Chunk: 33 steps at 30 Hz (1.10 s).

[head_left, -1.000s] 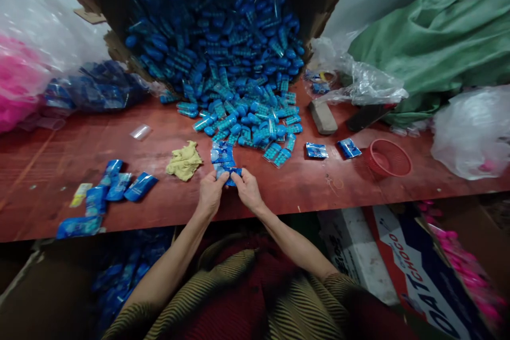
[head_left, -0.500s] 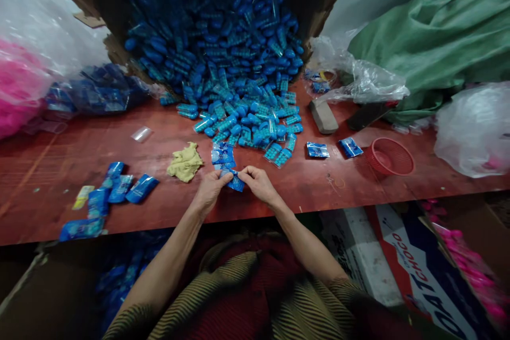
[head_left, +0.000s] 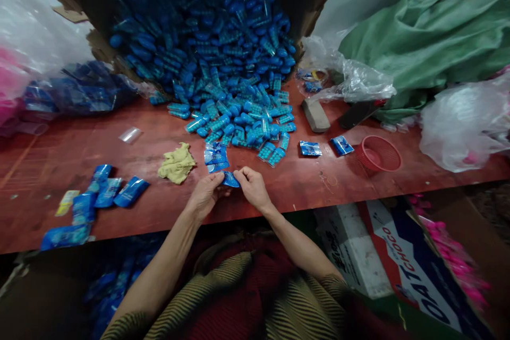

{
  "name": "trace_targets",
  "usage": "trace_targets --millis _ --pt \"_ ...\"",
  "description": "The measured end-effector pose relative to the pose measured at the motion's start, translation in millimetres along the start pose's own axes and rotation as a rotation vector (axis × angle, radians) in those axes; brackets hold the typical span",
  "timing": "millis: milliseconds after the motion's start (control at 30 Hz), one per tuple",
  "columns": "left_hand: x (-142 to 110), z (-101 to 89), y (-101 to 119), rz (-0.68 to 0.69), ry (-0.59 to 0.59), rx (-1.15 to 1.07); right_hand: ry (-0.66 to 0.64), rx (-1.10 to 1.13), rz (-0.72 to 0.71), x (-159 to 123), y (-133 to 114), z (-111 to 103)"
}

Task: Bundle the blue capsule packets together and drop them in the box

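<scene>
Between my two hands is a small blue printed packet (head_left: 230, 179), held over the front of the red table. My left hand (head_left: 206, 192) pinches its left end, and my right hand (head_left: 252, 187) pinches the right end with thumb and forefinger. Just beyond my fingers lie flat blue printed wrappers (head_left: 215, 155). A crumpled yellow cloth (head_left: 177, 163) rests left of them. Farther back, a heap of blue-capped clear capsules (head_left: 239, 122) with small blue balls inside spills out of a torn cardboard box (head_left: 319, 10).
Several blue packets (head_left: 84, 208) lie at the left near the table edge (head_left: 167, 222). To the right are two blue packets (head_left: 310, 149), a red plastic basket (head_left: 378, 154) and a grey block (head_left: 316, 116). Clear bags (head_left: 464, 127) and green cloth (head_left: 430, 37) stand behind.
The blue packet has turned between my fingers and now shows less of its printed face below them. My view has shifted a little, so the table's things appear farther left.
</scene>
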<state>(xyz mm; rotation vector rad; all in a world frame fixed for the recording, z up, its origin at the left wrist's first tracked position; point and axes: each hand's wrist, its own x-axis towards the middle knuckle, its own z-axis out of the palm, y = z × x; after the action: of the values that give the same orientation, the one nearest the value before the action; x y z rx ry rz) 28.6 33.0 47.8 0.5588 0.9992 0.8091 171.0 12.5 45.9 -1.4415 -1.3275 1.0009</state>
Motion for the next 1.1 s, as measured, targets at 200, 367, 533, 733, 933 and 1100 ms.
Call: trace_targets --millis 200,367,533,733,933,1100 --pt "-3 3.0 -3 -0.034 0.064 -0.086 -0.024 -0.164 -0.128 -4 -1 -9" --pt "-3 -2.2 -2 -0.114 0.056 -0.118 0.113 -0.538 -0.266 14 16 -59" --pt "-6 -3.8 -1 -0.159 0.015 -0.168 0.088 -0.977 -0.144 31 35 -102" --pt "-8 -5.3 -5 -0.156 -0.025 -0.157 -0.011 -1.002 -0.058 23 25 -89" --pt "-6 -4.3 -9 0.010 0.012 0.079 -0.105 -0.144 -0.009 10 3 -51" --pt "-5 0.4 -7 0.169 0.013 0.224 -0.312 0.330 0.181 9 -3 -20"
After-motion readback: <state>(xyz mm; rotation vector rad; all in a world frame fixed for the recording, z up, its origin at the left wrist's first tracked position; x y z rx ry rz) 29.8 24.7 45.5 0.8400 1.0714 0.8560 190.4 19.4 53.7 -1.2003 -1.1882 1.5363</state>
